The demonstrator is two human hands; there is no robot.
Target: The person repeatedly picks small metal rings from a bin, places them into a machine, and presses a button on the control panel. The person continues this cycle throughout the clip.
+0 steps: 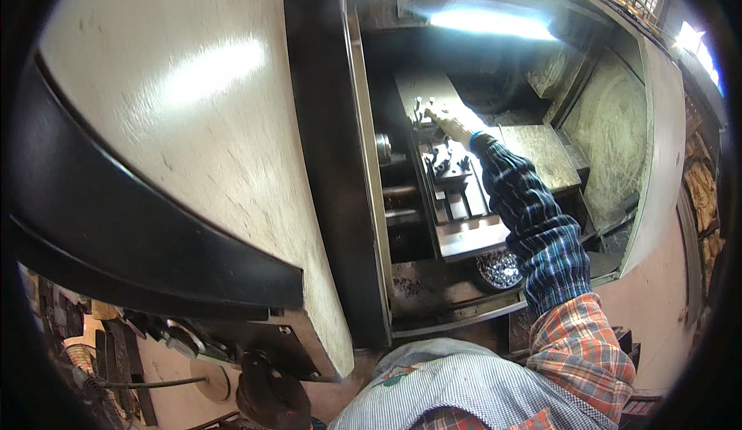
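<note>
My right hand (457,126), in a pale glove, reaches deep into a lathe's enclosure. Its fingertips are drawn together at the bolts of the far tool holder (423,111); what is between them is too small to make out. Nearer to me, a second tool holder (450,163) with several dark bolts sits on the slotted cross slide (468,233), beneath my forearm. Low on the left, a dark shape that looks like my gloved left hand (270,395) is beside the control panel (286,349). Shadow hides its fingers.
The sliding door's dark edge (328,159) stands to the left of the opening. A round metal part (382,148) and bars are left of the slide. Shiny chips fill a round container (498,269) below it. A lamp (495,23) lights the enclosure; a metal cover (541,154) lies right.
</note>
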